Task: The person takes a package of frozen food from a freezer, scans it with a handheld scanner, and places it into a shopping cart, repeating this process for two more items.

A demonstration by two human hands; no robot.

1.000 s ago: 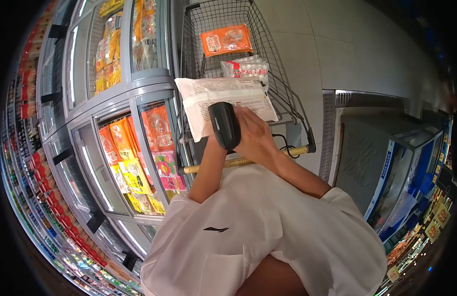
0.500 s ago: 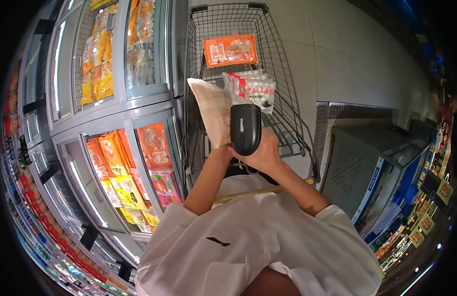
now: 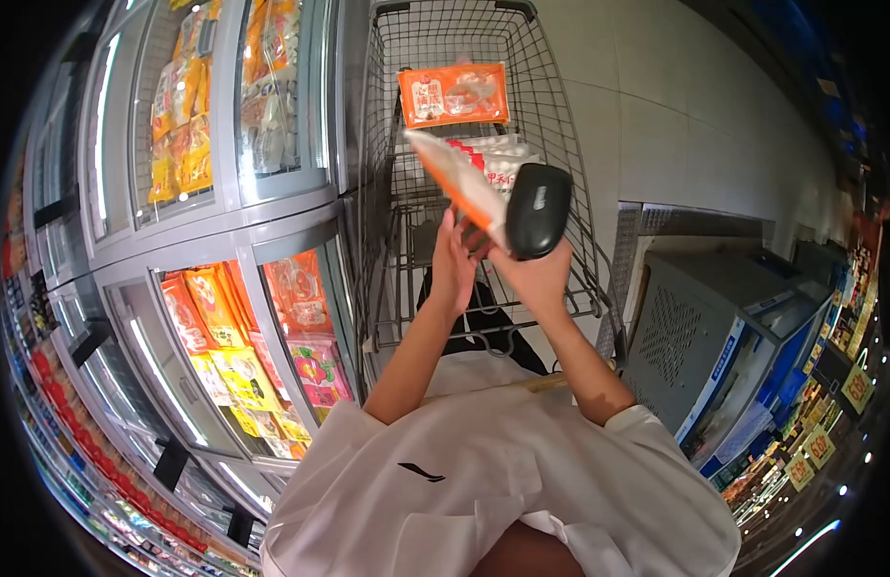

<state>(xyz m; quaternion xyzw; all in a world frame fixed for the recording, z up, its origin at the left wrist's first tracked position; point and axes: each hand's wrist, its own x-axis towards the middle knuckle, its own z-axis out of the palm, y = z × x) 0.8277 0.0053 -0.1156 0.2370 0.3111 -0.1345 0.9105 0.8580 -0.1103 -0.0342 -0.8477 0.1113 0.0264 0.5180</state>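
Observation:
My right hand is wrapped round a black handheld barcode scanner, its rounded head facing up. Against that same hand is the lower end of a food packet, tilted nearly edge-on, with a pale face and an orange side. Just under the packet, my left hand has its fingers apart, the tips close to the orange side. Both hands are over a wire shopping cart. Inside it lie an orange food packet and, partly hidden behind the held packet, white packets with red print.
Glass-fronted freezers full of colourful bags line the left side, close beside the cart. On the right stands a grey metal unit with a perforated panel. Grey floor tiles run along the cart's right. Price signs show at far right.
The packet has swung from showing its printed pale back to nearly edge-on, its orange side visible. The scanner has shifted right and up, and my left hand has moved apart from my right.

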